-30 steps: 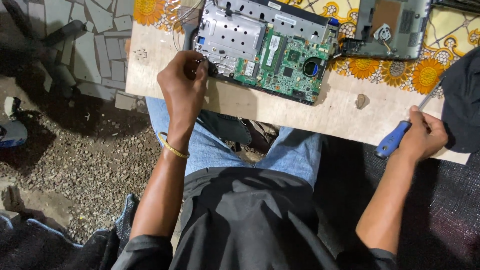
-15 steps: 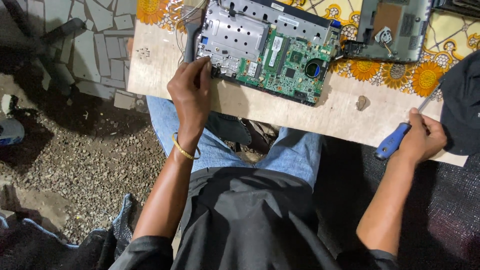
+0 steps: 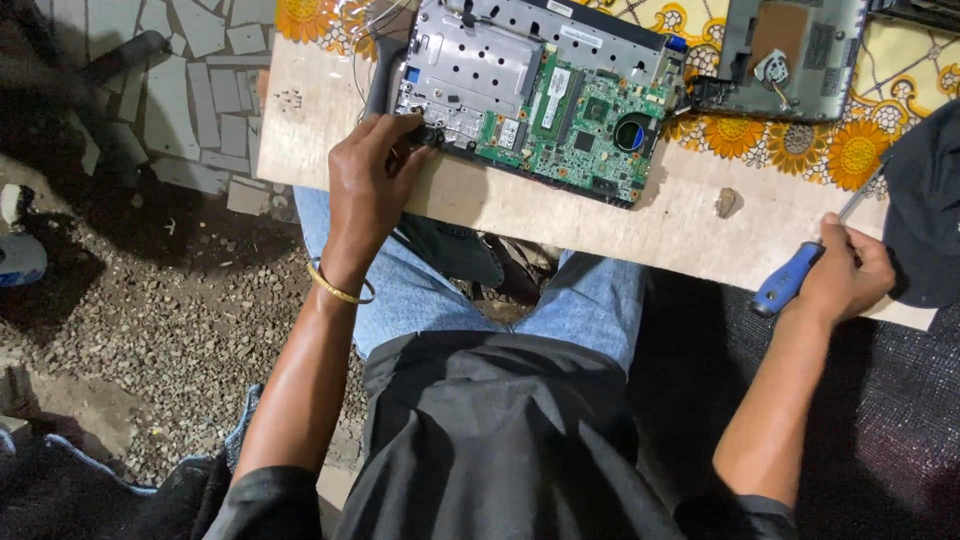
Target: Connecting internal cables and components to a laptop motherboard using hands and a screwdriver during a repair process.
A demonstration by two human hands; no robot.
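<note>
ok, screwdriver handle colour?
Blue. The screwdriver lies in the right hand at the board's edge, clearest in the head view.

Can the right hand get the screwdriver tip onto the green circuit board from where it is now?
Probably yes. The right hand grips the blue-handled screwdriver at the plank's right end; only bare wood and a small stone lie between it and the green circuit board.

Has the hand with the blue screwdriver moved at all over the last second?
No. The right hand holds the blue screwdriver at the same spot on the wooden board's near right edge, beside the small stone.
</note>
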